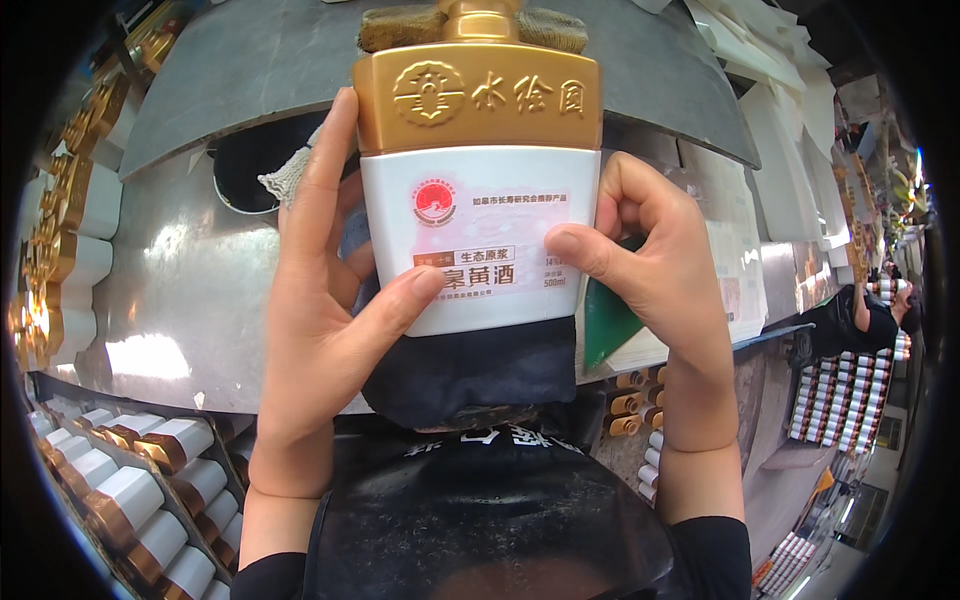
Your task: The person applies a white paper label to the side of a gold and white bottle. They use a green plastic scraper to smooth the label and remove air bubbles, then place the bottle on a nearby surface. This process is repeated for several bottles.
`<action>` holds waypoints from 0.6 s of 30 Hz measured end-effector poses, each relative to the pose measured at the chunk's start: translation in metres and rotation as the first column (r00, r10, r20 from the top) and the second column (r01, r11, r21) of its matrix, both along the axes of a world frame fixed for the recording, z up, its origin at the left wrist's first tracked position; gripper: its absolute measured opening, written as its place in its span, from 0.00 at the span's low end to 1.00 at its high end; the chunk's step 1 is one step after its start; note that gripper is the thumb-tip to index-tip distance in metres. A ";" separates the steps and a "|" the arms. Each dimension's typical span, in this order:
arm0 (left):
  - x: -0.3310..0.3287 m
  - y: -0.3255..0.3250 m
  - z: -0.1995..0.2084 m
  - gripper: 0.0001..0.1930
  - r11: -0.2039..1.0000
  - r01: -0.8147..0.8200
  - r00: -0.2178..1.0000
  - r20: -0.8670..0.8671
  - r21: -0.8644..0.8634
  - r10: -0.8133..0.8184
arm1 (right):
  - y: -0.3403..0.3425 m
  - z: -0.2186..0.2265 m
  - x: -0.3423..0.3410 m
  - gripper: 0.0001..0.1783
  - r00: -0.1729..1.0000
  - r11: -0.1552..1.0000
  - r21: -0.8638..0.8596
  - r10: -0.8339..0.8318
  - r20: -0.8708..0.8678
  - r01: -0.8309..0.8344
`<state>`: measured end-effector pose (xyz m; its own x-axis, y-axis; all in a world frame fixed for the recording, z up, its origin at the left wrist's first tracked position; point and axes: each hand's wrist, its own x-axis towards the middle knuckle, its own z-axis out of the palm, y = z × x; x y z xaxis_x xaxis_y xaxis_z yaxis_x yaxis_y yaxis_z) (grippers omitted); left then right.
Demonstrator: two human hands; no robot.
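A flat-sided bottle (482, 235), white below and gold with raised markings above, is between my two hands with its neck pointing away. My left hand (325, 270) grips its left side, long fingers stretched along the edge and thumb pressed on the printed label. On the right, my right hand (655, 240) holds the other edge with curled fingers, its thumb lying on the front near the lower corner. Two worn brownish pads (400, 30) flank the neck. Just below my right hand a green triangular piece (606, 318) shows; whether my fingers touch it is hidden.
A stack of printed sheets (735, 250) lies right on the metal table (190, 290). A dark bowl (250, 170) and white knitted cloth (290, 180) are left. Similar bottles crowd the left side (75, 260) and lower-left crates (130, 490). Another person (860, 320) is far right.
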<state>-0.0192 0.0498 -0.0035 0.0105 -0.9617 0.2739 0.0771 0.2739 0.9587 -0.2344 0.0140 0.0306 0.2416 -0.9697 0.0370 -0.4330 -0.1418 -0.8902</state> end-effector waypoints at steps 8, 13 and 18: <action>0.002 -0.001 0.001 0.47 0.998 0.060 0.995 -0.080 0.032 -0.057 | 0.002 0.002 0.001 0.23 0.999 1.000 -0.019 -0.020 -0.030 0.019; 0.001 -0.001 0.002 0.48 0.998 0.059 0.995 -0.083 0.033 -0.056 | 0.003 0.004 0.002 0.23 0.998 1.000 -0.010 -0.027 -0.050 0.026; 0.006 -0.001 -0.002 0.50 0.995 0.060 0.998 -0.035 0.081 -0.057 | 0.000 0.002 -0.001 0.20 0.999 1.000 0.007 0.024 -0.029 -0.023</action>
